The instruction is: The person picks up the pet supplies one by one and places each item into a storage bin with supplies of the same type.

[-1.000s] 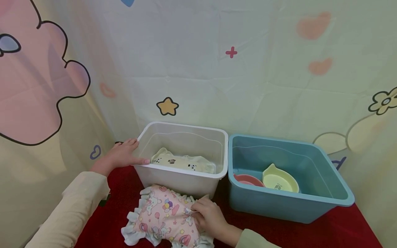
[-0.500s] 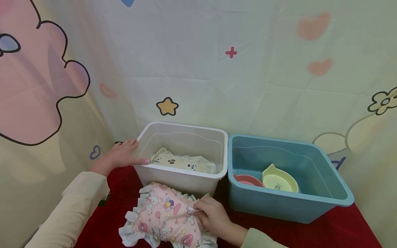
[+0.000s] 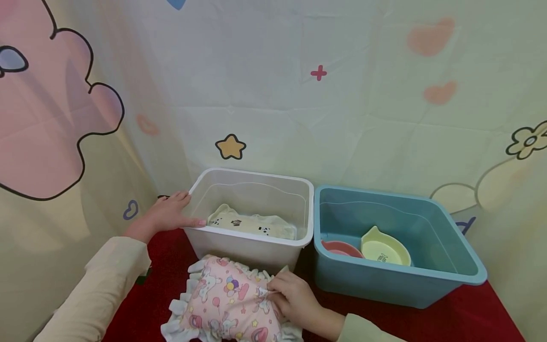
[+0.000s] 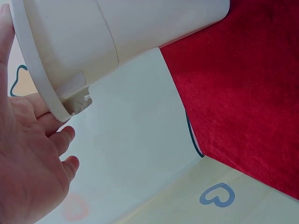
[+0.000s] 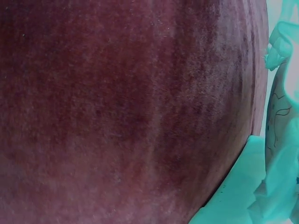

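At the front left corner of the white plastic bin (image 3: 249, 243), my left hand (image 3: 168, 213) grips the rim. Its thumb lies along the front edge; in the left wrist view the other fingers (image 4: 65, 140) curl beneath the lip. My right hand (image 3: 295, 298) pinches the right side of a small pink pillow (image 3: 231, 304), printed with rabbits and balloons and edged in white frills. The fabric bunches at its fingertips. The pillow lies on the red cloth before the bin. In the right wrist view, a strip of frill (image 5: 280, 186) shows at the right, beside a dark reddish surface.
Inside the white bin lies a cream frilled cloth item (image 3: 252, 225) with small animal prints. To its right stands a blue-green bin (image 3: 376, 280) holding a red dish (image 3: 342, 248) and a pale yellow dish (image 3: 384, 247). A printed curtain (image 3: 273, 133) hangs behind both.
The pillow has shifted slightly left and toward me, and its near edge leaves the frame. My right hand has moved a little right, keeping its pinch. My left hand stays on the bin rim.
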A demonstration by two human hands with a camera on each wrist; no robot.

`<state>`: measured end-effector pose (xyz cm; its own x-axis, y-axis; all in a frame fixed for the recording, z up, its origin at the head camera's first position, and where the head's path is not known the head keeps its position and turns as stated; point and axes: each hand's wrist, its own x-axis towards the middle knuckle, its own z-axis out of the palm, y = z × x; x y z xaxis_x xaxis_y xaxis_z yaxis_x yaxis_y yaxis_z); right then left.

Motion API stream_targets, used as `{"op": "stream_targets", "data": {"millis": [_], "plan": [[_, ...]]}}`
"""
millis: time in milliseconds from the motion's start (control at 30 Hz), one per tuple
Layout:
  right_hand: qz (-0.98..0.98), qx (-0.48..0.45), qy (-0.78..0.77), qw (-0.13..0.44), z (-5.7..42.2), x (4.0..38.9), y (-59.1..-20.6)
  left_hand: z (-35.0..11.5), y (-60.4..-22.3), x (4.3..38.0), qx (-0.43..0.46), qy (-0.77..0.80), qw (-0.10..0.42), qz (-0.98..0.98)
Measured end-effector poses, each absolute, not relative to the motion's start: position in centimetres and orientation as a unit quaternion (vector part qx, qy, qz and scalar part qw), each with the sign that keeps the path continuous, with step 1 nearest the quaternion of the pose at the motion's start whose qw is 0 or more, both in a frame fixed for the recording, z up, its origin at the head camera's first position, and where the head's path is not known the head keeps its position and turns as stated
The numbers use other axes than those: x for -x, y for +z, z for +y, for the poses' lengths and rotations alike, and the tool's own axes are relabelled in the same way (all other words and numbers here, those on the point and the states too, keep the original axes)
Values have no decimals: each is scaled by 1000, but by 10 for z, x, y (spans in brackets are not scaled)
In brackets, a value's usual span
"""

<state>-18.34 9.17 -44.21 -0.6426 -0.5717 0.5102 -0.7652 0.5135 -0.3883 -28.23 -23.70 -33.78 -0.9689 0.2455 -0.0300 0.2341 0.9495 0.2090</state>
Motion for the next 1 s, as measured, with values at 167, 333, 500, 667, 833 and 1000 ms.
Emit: {"op": "stream_targets", "data": {"millis": [167, 333, 500, 667, 833, 1000], "plan": [[-853, -401, 294, 161, 93, 182, -434, -237, -337, 282, -121, 103, 26, 987], [-852, -409, 290, 153, 95, 182, -427, -237, -337, 283, -121, 103, 26, 987], [-856, -403, 294, 139, 95, 181, -418, -238, -338, 283, -125, 101, 24, 987], [-860, -395, 298, 122, 97, 180, -411, -237, -338, 283, -124, 101, 26, 987], [-855, -401, 304, 126, 97, 181, -405, -237, -336, 282, -124, 100, 27, 987], [-846, -413, 311, 133, 97, 181, -400, -237, -337, 282, -124, 102, 29, 987]]}}
